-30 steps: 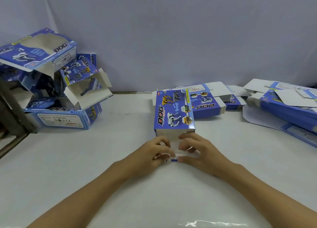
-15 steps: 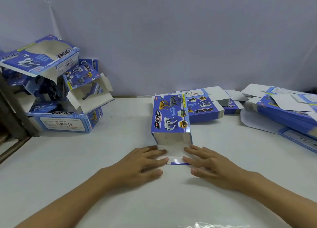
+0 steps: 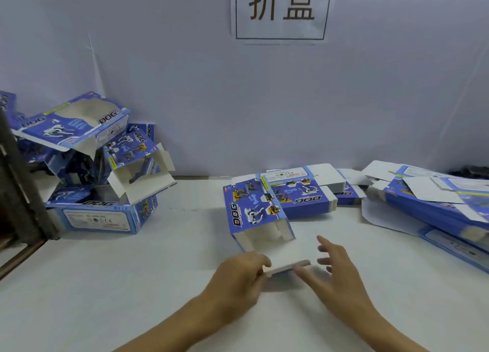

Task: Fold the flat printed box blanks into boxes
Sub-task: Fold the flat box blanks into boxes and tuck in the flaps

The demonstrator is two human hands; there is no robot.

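A blue printed "DOG" box (image 3: 251, 211) lies on the white table (image 3: 132, 285) in the middle, its near end open toward me with a white flap (image 3: 287, 259) sticking out. My left hand (image 3: 238, 277) grips the left corner of that flap, fingers curled round its edge. My right hand (image 3: 330, 269) is beside the flap on the right, fingers spread and straight, blurred, with its fingertips at the flap's edge.
Folded boxes (image 3: 100, 177) are piled at the back left against the wall. Stacks of flat blanks (image 3: 299, 193) lie behind the box, and more blanks (image 3: 436, 201) spread at the right. A paper sign (image 3: 281, 8) hangs on the wall.
The view tilted up. Both hands lay flat on the flap before; now the left grips its corner, the flap edge is lifted and the right hand has opened beside it.
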